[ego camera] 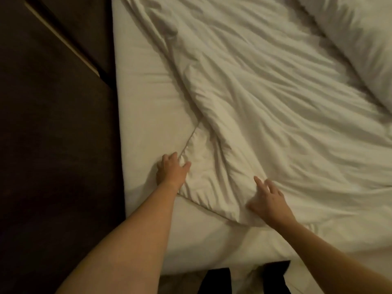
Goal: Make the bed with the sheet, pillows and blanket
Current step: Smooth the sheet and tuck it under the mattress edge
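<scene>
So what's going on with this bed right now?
A person is straightening the covers. The left hand grips a corner of the crumpled white blanket, while the right hand rests on it, fingers spread. The blanket lies skewed, leaving part of the sheet bare. A pillow lies at upper right.

A white duvet point(275, 107), puffy and heavily creased, sprawls across the centre and right of the frame, skewed to the bed. Its corner lies at lower centre, pinched by the left hand point(172, 169), with the right hand point(268, 199) resting on a fold beside it. The white sheet point(140, 98) shows smooth along the left and bottom edges. A white pillow point(360, 39) lies at upper right.
</scene>
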Demonstrator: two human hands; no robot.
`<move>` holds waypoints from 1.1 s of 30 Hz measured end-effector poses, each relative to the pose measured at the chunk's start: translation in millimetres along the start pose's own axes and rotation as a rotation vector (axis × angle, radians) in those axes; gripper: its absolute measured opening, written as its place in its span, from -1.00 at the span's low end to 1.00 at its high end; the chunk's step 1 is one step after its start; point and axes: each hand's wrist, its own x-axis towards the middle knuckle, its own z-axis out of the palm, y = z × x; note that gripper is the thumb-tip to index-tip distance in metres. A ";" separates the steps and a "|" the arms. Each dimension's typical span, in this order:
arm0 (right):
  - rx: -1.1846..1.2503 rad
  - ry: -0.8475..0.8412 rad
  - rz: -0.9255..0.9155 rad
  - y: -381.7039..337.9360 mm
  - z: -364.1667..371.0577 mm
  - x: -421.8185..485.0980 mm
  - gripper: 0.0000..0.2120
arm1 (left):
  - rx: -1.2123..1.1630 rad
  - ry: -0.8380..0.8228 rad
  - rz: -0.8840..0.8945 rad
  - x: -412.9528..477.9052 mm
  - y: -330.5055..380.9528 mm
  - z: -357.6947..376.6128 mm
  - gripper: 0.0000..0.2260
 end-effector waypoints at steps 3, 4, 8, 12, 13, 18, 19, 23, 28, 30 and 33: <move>-0.047 0.020 0.000 -4.2 12.6 2.3 -0.05 | -0.135 0.006 0.076 1.9 -6.3 8.6 -0.59; -0.062 0.029 0.002 -6.3 14.2 0.3 -0.06 | -0.174 0.005 0.083 -0.7 -8.6 8.9 -0.65; -0.123 0.031 -0.021 -15.4 12.6 -16.1 -0.11 | -0.276 0.091 0.041 -25.0 -23.7 -6.9 -0.79; -0.117 0.017 -0.085 -18.4 10.2 -34.0 -0.24 | -0.215 0.206 -0.049 -64.5 -64.4 -34.9 -0.90; -0.122 0.010 -0.121 -20.4 10.7 -37.8 -0.27 | -0.161 0.215 -0.075 -75.8 -79.1 -37.6 -0.91; -0.236 -0.038 -0.228 -38.1 22.0 -52.4 -0.25 | 0.106 0.169 -0.222 -145.6 -139.9 -30.6 -0.78; -0.244 -0.050 -0.233 -39.6 25.7 -55.6 -0.24 | 0.151 0.147 -0.246 -161.1 -146.0 -26.8 -0.74; -0.273 -0.097 -0.250 -29.9 41.2 -76.8 -0.25 | 0.297 0.098 -0.246 -214.2 -158.5 -10.7 -0.70; -0.266 -0.125 -0.314 -12.4 56.1 -104.4 -0.29 | 0.471 0.120 -0.199 -255.4 -169.3 -6.4 -0.70; -0.268 -0.118 -0.352 -8.0 62.9 -113.9 -0.29 | 0.497 0.141 -0.181 -269.6 -173.8 -2.7 -0.72; -0.302 -0.087 -0.401 0.3 71.5 -127.1 -0.31 | 0.537 0.145 -0.148 -278.2 -180.0 10.1 -0.73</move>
